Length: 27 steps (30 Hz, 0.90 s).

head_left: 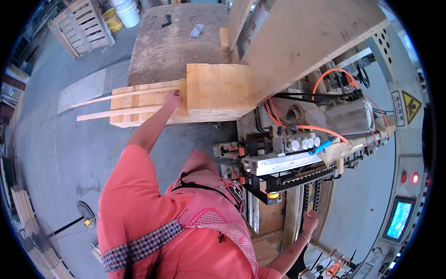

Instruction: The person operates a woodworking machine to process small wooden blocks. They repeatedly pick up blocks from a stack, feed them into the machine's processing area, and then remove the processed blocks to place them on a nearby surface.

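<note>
My left arm reaches out over a stack of light wooden strips (144,101) at the table's near side. My left hand (173,97) is closed at the right end of a loose wooden strip (134,92) lying across the stack. A second loose strip (118,112) lies nearer me, its left end jutting past the stack. Just right of that hand stands a taller block of stacked wooden pieces (218,88). My right hand (310,223) is at the machine's guide track (312,197), fingers curled; what they hold, if anything, is too small to make out.
The machine (297,158), with orange hoses and metal rails, fills the right. Beyond the stacks is a worn tabletop (158,51); a large slanted board (311,37) rises beside it. A lit control screen (400,218) stands far right, a fan (44,239) lower left.
</note>
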{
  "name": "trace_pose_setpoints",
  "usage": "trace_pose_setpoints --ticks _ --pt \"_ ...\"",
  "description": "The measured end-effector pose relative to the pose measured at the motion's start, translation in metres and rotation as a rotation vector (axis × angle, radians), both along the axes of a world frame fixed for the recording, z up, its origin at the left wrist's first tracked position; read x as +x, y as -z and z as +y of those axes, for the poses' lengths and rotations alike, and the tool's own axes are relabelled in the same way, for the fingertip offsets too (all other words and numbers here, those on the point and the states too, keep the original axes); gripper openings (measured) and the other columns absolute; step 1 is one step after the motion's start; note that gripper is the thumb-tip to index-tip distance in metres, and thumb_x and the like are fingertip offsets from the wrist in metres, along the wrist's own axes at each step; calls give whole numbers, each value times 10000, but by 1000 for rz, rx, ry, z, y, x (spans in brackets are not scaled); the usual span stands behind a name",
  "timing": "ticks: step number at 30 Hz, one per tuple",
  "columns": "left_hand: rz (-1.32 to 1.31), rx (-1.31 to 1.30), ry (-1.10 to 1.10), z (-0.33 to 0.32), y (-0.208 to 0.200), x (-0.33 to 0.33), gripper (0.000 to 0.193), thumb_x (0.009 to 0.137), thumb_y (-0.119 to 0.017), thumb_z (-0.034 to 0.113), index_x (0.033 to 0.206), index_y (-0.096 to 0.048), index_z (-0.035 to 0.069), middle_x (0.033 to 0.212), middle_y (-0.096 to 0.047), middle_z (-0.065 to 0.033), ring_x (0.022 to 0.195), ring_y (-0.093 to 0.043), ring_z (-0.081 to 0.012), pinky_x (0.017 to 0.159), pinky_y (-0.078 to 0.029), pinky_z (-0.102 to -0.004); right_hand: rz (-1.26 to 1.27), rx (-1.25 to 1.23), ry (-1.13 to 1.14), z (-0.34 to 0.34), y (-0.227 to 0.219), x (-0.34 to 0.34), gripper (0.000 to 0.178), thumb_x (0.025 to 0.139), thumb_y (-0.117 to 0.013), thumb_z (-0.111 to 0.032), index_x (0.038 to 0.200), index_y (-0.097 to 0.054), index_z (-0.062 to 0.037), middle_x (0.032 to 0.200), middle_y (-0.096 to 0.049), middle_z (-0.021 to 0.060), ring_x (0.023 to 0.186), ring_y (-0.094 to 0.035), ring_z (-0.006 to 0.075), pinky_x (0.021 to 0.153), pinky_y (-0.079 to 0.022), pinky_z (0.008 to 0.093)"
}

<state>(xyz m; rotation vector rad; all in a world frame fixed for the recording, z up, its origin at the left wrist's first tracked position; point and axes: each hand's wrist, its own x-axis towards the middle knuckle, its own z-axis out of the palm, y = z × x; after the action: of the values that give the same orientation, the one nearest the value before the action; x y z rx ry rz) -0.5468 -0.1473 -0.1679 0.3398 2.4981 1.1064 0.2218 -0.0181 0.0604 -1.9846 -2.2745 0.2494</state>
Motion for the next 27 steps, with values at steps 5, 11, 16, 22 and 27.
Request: trace_pose_setpoints --ticks 5,11,16,22,27 --pt "-202 298 31 17 10 4 297 738 -537 82 1033 -568 87 802 -614 -56 690 -584 -185 588 -473 -333 19 65 80 -21 25 43 208 688 -651 -192 721 -537 -21 675 -523 171 642 -522 338 584 -415 389" --pt "-7 289 -63 -29 71 -56 487 745 -526 16 1228 -465 44 1112 -557 -123 986 -548 -232 832 -449 -323 -47 -1 23 4 -11 -9 264 690 -650 -235 825 -603 -13 855 -612 213 831 -583 380 707 -468 423" --pt "138 439 -4 -31 9 53 414 766 -490 -5 1180 -501 13 1093 -572 -128 1009 -540 -230 871 -427 -305 51 49 121 26 1 18 358 681 -699 -258 934 -632 -14 923 -639 173 840 -613 331 735 -485 398" --pt "60 297 78 -84 -39 205 142 830 -495 17 920 -605 28 825 -599 -21 704 -534 -93 637 -431 -211 64 78 -1 113 -6 5 352 690 -703 -254 944 -638 -19 927 -640 168 816 -620 324 729 -492 387" --pt "-323 403 618 -11 -151 371 116 818 -543 10 905 -617 34 814 -622 -16 663 -541 -74 601 -446 -215 164 173 5 184 -18 4 271 673 -688 -243 834 -628 -33 791 -618 169 786 -598 342 694 -472 409"
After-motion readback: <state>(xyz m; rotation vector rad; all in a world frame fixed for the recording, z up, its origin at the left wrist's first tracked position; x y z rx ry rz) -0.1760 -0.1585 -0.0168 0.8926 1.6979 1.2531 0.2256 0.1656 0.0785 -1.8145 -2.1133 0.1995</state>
